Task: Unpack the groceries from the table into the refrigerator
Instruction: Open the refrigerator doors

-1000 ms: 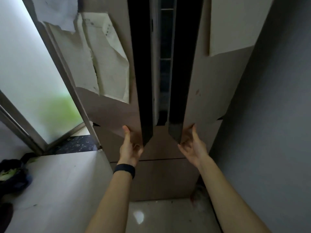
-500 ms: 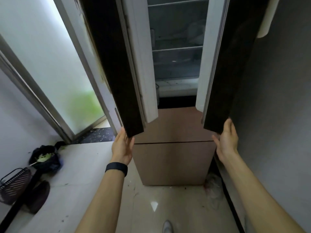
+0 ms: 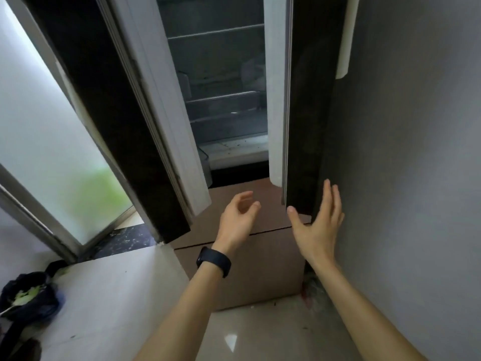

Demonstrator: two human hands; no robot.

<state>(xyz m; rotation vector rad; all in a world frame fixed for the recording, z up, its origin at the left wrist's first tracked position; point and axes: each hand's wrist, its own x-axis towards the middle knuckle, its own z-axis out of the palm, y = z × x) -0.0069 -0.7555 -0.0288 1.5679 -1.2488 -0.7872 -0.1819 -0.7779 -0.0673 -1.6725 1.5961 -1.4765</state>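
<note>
Two tall dark doors are seen standing wide open on the refrigerator (image 3: 221, 108), the left door (image 3: 112, 121) swung out towards the near left and the right door (image 3: 307, 100) turned back beside the grey wall (image 3: 416, 152) on the right. Dim glass shelves (image 3: 216, 31) are shown inside, and what lies on them cannot be made out. A frosted pane (image 3: 39, 126) with a green blur behind it is set at the far left. A pale table (image 3: 109, 295) is seen at the near left, touching the side of the refrigerator's brown lower drawers (image 3: 260, 269). The groceries are found on the table's left end, well apart from the refrigerator, as a black bag (image 3: 39, 303) with something green showing in it. The right hand (image 3: 320, 225) is held spread, fingers straight and thumb stretched out, at the bottom corner of the right door; contact with it cannot be told. The left hand (image 3: 238, 217) is held between the doors in front of the drawers, fingers loosely curled, nothing gripped. A dark wristband (image 3: 214, 261) is worn on the left wrist.
</note>
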